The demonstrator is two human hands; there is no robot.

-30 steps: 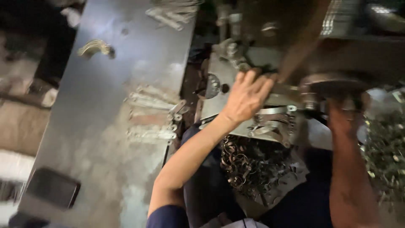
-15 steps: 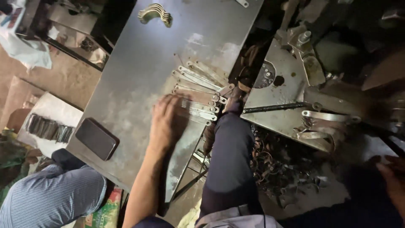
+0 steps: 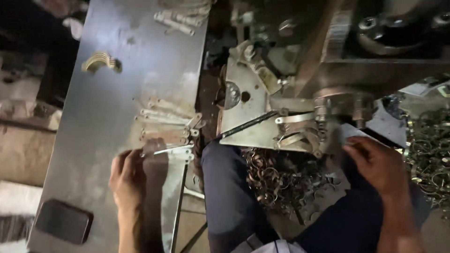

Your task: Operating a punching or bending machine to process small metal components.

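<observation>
Two hands: the left hand (image 3: pixel 127 175) is laid on the grey metal table (image 3: pixel 108 79), its fingers together at the near end of one flat metal strip (image 3: pixel 169 151); whether the strip is pinched or only touched cannot be told. The right hand (image 3: pixel 377 165) is held below the machine (image 3: pixel 300 93), its fingers curled; whether anything is gripped in them cannot be told.
Strip under the left hand: pale, flat and narrow, with a small holed tab at its far end; it is lying near the table's right edge, closest to the person.
Strips in the row: about five more (image 3: pixel 166 122) are lying just beyond it, side by side; blur makes the count uncertain.
Curved clamps: one small stack (image 3: pixel 101 61) is seen far up the table, well apart from the strips.
Phone: one dark slab (image 3: pixel 64 221) is lying near the table's near left corner.
Scrap: a heap of curled metal rings (image 3: pixel 276 180) is lying under the machine's plate, between the knees; more (image 3: pixel 429 154) is cut off at the right edge.
</observation>
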